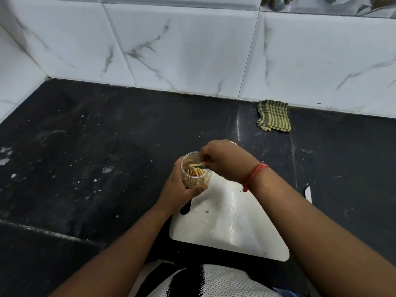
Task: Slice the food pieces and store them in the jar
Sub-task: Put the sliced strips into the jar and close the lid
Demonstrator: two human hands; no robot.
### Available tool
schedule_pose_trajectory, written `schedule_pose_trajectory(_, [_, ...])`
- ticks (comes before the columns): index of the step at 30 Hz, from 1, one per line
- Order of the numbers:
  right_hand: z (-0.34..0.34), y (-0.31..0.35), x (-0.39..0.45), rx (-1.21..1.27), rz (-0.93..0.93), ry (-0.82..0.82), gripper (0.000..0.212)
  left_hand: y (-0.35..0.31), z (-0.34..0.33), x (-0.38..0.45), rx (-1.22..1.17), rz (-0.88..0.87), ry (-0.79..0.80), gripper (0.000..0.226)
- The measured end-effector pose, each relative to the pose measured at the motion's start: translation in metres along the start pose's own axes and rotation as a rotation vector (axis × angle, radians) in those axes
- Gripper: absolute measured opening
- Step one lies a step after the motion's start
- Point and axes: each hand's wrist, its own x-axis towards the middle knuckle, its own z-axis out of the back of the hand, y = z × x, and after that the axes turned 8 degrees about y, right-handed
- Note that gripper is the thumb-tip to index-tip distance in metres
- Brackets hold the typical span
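One clear jar [196, 174], upright with its mouth open upward, sits gripped in the left hand [179, 187] at the far left corner of a white cutting board [231, 224]. Pale yellow food sticks [196, 170] fill it. The right hand [225, 160] pinches one stick at the rim. Black countertop [85, 157], marbled white tiles [182, 46], a checked cloth [273, 115] far right.

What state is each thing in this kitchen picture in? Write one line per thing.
jar: open, no lid, partly filled with food pieces, lifted.
left hand: grips the jar.
right hand: pinches a pale strip over the jar's mouth.
cutting board: flat, nearly bare, a few crumbs.
checked cloth: crumpled against the wall.
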Motion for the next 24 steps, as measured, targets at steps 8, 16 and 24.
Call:
schedule_pose_trajectory(8, [-0.010,-0.033,0.000,0.485,-0.226,-0.398,0.014,-0.001,0.002,0.000,0.035,0.000,-0.004,0.094])
schedule_pose_trajectory(16, [-0.041,-0.097,0.026,0.039,-0.585,0.067,0.078,0.000,0.003,0.001,0.040,0.003,0.018,0.096])
schedule_pose_trajectory(24, [-0.050,-0.088,0.042,-0.104,-0.485,0.092,0.071,0.002,0.004,0.001,0.050,0.000,0.023,0.097])
